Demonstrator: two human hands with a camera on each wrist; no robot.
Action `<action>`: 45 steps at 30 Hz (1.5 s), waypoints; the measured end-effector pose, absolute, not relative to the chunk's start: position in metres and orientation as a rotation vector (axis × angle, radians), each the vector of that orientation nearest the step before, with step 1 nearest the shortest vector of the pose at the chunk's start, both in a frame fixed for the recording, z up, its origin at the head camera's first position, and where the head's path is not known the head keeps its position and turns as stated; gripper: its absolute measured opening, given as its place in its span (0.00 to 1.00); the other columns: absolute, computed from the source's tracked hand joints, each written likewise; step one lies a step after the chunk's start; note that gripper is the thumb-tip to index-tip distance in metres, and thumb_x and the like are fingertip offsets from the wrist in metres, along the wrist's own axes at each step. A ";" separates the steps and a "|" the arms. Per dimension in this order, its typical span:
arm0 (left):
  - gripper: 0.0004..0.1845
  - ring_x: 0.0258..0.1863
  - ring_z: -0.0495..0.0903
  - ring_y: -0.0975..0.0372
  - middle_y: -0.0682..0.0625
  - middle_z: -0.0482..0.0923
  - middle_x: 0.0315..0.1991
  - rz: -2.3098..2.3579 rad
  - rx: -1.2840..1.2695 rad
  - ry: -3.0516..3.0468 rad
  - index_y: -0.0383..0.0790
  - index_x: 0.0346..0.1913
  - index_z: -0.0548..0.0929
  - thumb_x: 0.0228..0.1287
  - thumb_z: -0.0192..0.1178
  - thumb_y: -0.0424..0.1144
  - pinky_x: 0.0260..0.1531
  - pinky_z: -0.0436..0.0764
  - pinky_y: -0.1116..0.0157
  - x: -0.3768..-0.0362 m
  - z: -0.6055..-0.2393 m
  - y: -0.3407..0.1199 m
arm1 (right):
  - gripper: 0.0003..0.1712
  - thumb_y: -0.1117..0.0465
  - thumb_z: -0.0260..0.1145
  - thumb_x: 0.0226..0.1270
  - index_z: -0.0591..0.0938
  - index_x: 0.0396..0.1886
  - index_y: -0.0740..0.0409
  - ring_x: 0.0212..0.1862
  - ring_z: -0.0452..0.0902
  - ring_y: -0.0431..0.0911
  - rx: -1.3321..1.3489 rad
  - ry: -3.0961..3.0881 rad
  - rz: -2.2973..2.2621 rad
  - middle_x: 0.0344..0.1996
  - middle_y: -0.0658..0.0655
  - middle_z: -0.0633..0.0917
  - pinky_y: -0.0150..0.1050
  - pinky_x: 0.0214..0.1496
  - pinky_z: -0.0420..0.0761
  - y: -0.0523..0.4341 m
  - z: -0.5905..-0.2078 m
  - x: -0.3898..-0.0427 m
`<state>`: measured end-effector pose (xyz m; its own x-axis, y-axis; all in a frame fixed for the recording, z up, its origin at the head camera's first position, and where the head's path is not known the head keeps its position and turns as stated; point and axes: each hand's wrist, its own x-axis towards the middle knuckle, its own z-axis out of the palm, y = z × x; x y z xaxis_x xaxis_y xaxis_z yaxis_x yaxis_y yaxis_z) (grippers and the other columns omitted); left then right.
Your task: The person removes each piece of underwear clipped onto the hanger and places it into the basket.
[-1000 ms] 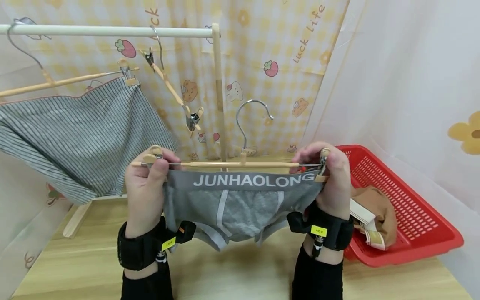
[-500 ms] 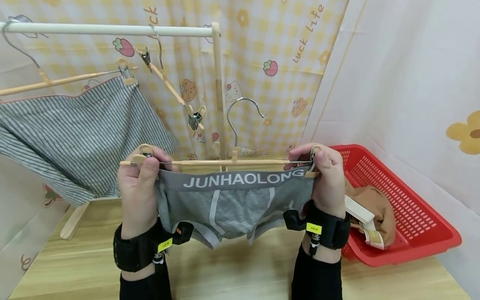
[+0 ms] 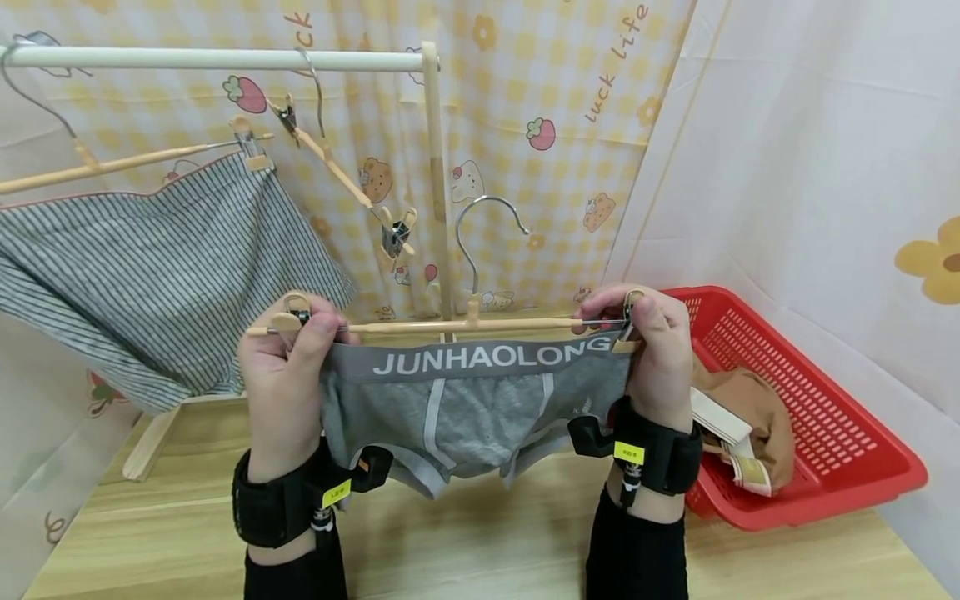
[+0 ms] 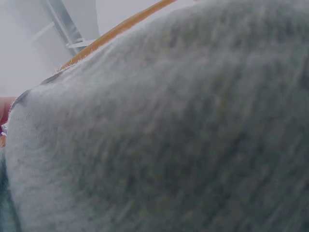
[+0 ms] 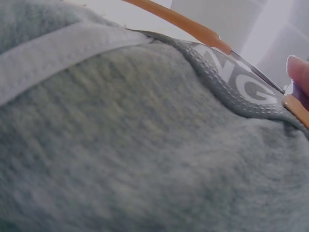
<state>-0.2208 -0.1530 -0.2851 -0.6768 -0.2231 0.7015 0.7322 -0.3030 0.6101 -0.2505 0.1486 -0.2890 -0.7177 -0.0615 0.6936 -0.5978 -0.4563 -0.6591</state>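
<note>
One red basket [image 3: 825, 433] sits beside the right hand [image 3: 660, 358]. One grey underwear [image 3: 472, 400] hangs between two hands, on one wooden hanger [image 3: 465, 326]. The left hand [image 3: 285, 375] and right hand each pinch a clip. Wrist views show only grey cloth.

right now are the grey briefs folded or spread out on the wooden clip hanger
Spread out. The grey briefs hang flat from the wooden clip hanger, waistband lettering readable end to end, left hand and right hand pinching the end clips.
</note>
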 end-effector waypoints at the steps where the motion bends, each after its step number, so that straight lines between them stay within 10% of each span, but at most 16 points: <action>1: 0.08 0.20 0.77 0.61 0.45 0.77 0.21 -2.018 -0.667 -1.324 0.27 0.27 0.78 0.63 0.61 0.26 0.20 0.75 0.71 -0.221 -0.285 -0.153 | 0.24 0.51 0.64 0.70 0.86 0.31 0.71 0.25 0.83 0.47 0.954 -1.402 2.229 0.25 0.62 0.86 0.36 0.24 0.82 0.149 -0.289 -0.251; 45: 0.08 0.14 0.74 0.59 0.43 0.75 0.16 -2.040 -0.714 -1.231 0.21 0.26 0.77 0.62 0.57 0.23 0.17 0.75 0.69 -0.221 -0.284 -0.157 | 0.25 0.49 0.61 0.73 0.86 0.34 0.69 0.28 0.83 0.50 1.032 -1.552 2.019 0.31 0.58 0.87 0.40 0.37 0.77 0.152 -0.290 -0.255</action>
<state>-0.2207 -0.1566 -0.2844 -0.6461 -0.2443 0.7231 0.7536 -0.3542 0.5537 -0.2554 0.1517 -0.2901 -0.6521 -0.1261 0.7476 -0.6902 -0.3094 -0.6542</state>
